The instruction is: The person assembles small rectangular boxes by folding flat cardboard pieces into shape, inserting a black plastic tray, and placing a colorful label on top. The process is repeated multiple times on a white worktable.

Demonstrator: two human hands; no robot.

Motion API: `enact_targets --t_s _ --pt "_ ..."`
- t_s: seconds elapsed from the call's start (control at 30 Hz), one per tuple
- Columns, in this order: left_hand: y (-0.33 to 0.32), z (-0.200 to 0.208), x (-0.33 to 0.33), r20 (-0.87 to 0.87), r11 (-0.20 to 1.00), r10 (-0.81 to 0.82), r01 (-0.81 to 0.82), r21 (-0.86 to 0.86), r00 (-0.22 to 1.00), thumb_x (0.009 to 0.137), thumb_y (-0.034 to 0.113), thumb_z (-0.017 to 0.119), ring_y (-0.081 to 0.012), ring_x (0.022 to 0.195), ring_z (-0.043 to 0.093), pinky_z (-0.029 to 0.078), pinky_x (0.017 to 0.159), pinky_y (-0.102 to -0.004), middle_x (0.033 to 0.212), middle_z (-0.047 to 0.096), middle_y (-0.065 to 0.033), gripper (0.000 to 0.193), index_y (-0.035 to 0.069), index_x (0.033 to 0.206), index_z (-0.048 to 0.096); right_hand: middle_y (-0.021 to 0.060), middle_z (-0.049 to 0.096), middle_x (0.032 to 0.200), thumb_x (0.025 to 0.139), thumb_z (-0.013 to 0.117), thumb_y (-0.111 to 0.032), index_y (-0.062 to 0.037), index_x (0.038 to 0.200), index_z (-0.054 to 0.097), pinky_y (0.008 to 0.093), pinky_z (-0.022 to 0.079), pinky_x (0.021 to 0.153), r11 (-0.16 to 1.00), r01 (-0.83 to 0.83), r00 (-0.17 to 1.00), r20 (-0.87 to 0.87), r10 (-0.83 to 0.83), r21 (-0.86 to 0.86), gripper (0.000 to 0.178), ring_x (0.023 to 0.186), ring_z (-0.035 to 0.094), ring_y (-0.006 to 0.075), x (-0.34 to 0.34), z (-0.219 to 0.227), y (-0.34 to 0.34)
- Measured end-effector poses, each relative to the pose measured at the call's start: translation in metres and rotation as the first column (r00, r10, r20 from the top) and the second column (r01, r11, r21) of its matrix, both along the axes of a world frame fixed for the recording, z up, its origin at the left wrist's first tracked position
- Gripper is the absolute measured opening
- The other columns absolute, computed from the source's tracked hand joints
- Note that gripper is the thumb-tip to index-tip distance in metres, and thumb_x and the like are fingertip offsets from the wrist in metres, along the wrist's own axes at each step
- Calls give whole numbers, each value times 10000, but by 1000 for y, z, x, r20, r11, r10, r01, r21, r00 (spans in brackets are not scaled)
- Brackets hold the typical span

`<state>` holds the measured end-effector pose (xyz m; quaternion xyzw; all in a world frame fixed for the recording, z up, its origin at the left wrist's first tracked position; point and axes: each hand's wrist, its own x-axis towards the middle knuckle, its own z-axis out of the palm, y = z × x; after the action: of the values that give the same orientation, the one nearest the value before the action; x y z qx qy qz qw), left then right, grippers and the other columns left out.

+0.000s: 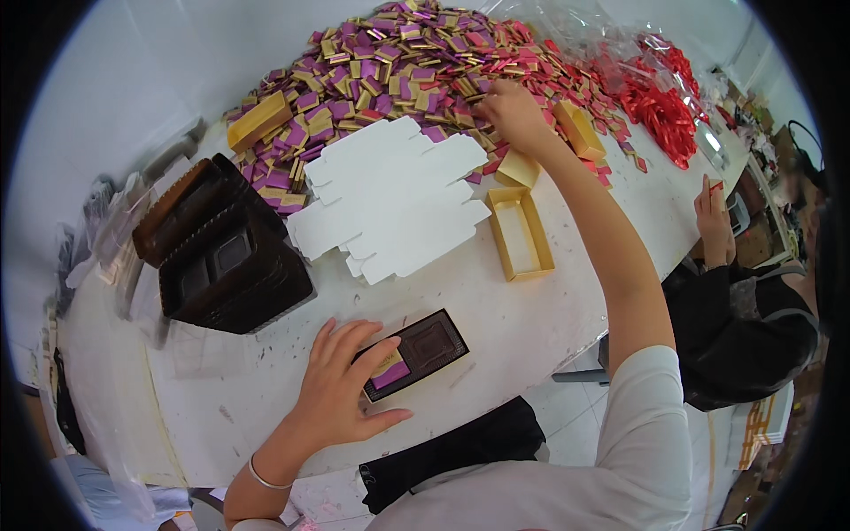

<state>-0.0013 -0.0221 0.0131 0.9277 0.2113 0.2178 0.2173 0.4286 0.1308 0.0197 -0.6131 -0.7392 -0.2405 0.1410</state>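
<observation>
My left hand (335, 382) lies at the left end of a small open box (452, 356) with a dark brown moulded tray (432, 343) inside. Its fingers are spread and its thumb stands apart from them. Under the index finger, a purple-and-gold wrapped piece (390, 373) sits in the tray's left part; the right part of the tray holds nothing. Far off, my right hand (515, 113) reaches into the front of a large heap of small wrapped pieces (354, 75), purple, gold and red. Its fingers are curled down, and I cannot see what is between them.
Flat white cardboard blanks (390, 203) lie mid-table. Stacked dark trays (239, 279) stand at left. An open gold box (542, 252) sits right of the blanks; other gold boxes (258, 121) rest against the heap. Red ribbon (664, 124) lies far right, near another person (735, 319).
</observation>
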Motion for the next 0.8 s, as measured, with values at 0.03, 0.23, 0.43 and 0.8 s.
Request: enact_targets --t_s 0.03,0.23,0.43,0.8 --pt "-3 -3 -2 -17 999 5 -6 -39 1000 684 338 779 -330 1154 478 298 1039 -537 1215 531 -119 653 104 1242 535 94 615 838 852 635 -204 -52 904 705 387 461 775 988 -61 972 -215 90 139 175 896 589 250 -14 5 -6" --pt "-3 -13 -12 48 987 49 -41 -153 998 677 159 748 -309 1080 497 357 968 -430 1187 546 -111 665 83 1283 486 86 666 782 934 557 -150 22 878 643 293 496 695 776 -628 143 -972 185 55 200 726 631 162 -127 38 -153" --pt "1 -17 -9 59 976 -4 17 -217 998 656 135 767 -309 1115 497 338 1007 -420 1218 547 -109 722 81 1308 462 115 637 897 745 738 -41 -11 1013 645 347 470 715 528 -837 327 -904 277 -141 285 805 580 262 -176 3 -212" --pt "1 -19 -9 55 978 -22 33 -206 998 661 146 773 -284 1095 511 348 996 -411 1233 552 -86 749 102 1336 450 133 528 1086 742 751 -75 -37 839 605 334 437 749 802 -583 606 -725 326 -127 179 923 505 271 -200 -16 -210"
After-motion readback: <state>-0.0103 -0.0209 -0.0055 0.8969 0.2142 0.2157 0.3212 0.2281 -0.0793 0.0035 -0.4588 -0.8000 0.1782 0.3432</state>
